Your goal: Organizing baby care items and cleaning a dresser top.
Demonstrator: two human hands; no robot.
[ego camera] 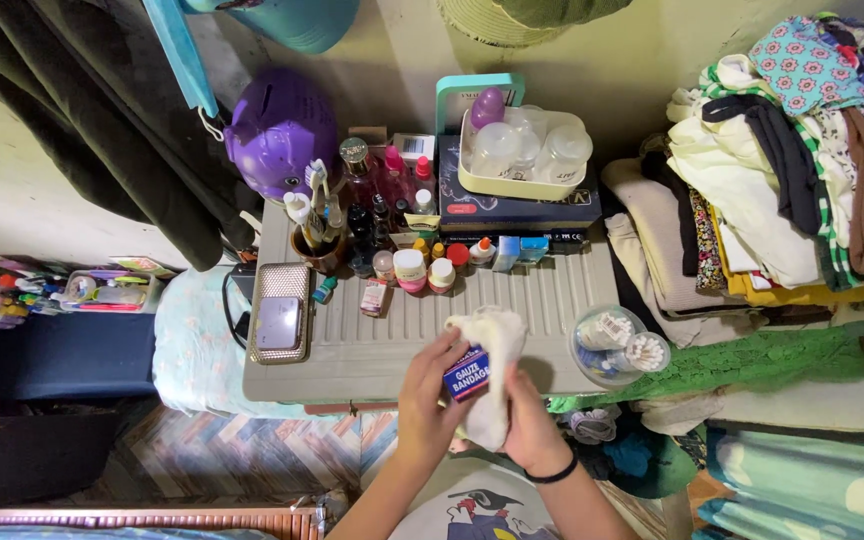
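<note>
My left hand (432, 395) holds a small blue and red bandage box (467, 374) above the front edge of a grey ribbed table top (372, 350). My right hand (532, 425), with a black band on the wrist, grips a white cloth (492, 345) that wraps against the right side of the box. Both hands are close together, just in front of a row of small bottles and jars (422, 268).
A purple piggy bank (280, 130), a cup of brushes (314, 245), a gold case (280, 312), a tray of baby bottles (524, 150) on dark boxes, and a clear tub of cotton swabs (617, 345) stand on the table. Folded clothes (782, 170) pile at right.
</note>
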